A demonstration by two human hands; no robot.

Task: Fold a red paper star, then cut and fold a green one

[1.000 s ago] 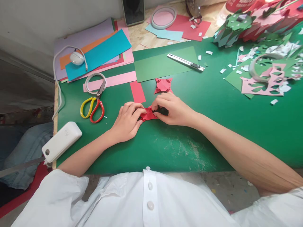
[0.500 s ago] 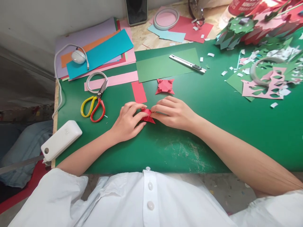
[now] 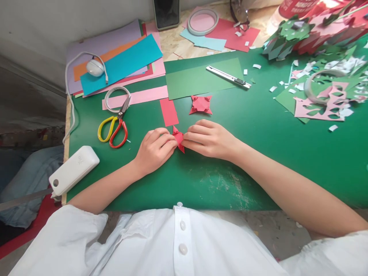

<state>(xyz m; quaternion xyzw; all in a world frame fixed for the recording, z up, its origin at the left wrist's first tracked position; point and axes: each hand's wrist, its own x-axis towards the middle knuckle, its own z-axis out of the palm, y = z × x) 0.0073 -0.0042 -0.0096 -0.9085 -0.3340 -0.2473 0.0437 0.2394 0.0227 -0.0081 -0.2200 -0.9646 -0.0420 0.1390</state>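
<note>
A small folded red paper piece point(image 3: 178, 137) with pointed corners is between my two hands, just above or on the green mat point(image 3: 201, 180). My left hand point(image 3: 156, 148) pinches its left side, fingers closed. From the other side my right hand point(image 3: 208, 138) grips the right edge with its fingertips. Parts of the piece are covered by the fingers. Beyond my hands lie a finished-looking red paper shape point(image 3: 200, 104) with curled corners and a flat red paper strip point(image 3: 169, 112).
Scissors point(image 3: 118, 124) and a tape roll point(image 3: 117, 100) lie on the left, near a white power bank point(image 3: 74, 170). Behind are coloured paper sheets point(image 3: 123, 63), a mouse point(image 3: 95, 68), green paper point(image 3: 198, 80) and a utility knife point(image 3: 227, 76). Paper scraps point(image 3: 319, 103) litter the right.
The folded red piece has turned between my fingers, so one point now faces away and another toward me. My left fingers have drawn together on its left side.
</note>
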